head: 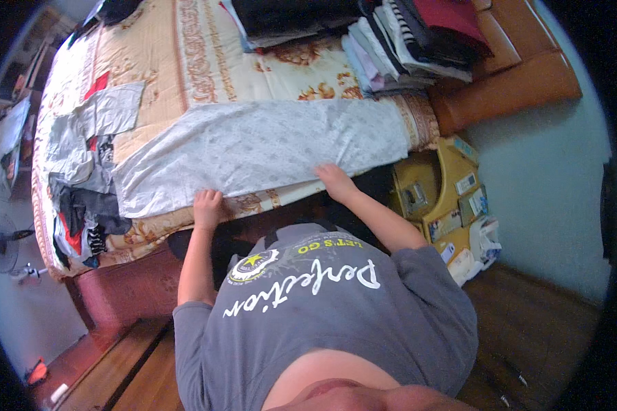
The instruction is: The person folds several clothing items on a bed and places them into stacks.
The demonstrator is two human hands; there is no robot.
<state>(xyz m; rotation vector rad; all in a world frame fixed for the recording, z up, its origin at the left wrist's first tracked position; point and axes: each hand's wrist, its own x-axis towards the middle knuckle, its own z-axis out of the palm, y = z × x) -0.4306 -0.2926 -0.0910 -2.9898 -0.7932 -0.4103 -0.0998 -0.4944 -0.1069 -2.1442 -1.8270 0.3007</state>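
A long, pale patterned cloth [267,138], perhaps a garment, lies spread along the near edge of the bed [159,61]. At its near edge, left of its middle, my left hand [208,205] rests with curled fingers touching the border. My right hand [333,180] touches the same edge farther right, its fingertips on the fabric. Whether either hand pinches the cloth cannot be told. Loose clothes in grey, white and red [87,200] are heaped at the left, beside the cloth's left end. Past its right end stands a stack of folded clothes [391,51].
Dark folded clothes [293,20] lie on the bed's far part. A wooden headboard [514,92] borders the right side. Below it stands a yellow shelf unit [442,200] holding small items. A fan [2,244] is at the far left.
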